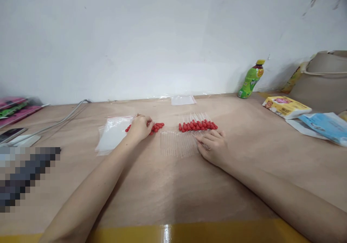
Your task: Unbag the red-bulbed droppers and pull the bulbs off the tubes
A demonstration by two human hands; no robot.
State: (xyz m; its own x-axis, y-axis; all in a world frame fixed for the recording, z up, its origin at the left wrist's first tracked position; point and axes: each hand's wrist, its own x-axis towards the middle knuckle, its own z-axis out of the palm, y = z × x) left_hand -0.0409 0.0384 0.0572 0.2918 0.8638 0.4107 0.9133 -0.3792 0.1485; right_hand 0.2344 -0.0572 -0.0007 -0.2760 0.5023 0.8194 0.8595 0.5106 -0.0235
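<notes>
My left hand (141,127) is over a loose pile of red rubber bulbs (157,127), its fingers curled down among them. Whatever its fingertips pinch is hidden. My right hand (214,147) rests at the right end of a row of clear glass tubes (173,143), thumb and fingers closed around a thin tube there. Just behind that row lie several glass droppers with red bulbs (197,126) side by side, bulbs towards me and clear stems pointing to the wall. Clear zip bags (115,132) lie flat to the left, next to my left hand.
Another clear bag (183,100) lies by the wall. On the right stand a green drink bottle (251,80), a yellow tissue pack (286,106), a blue packet (325,127) and a beige bin (320,80). A grey cable (65,118) and a phone (12,134) lie left.
</notes>
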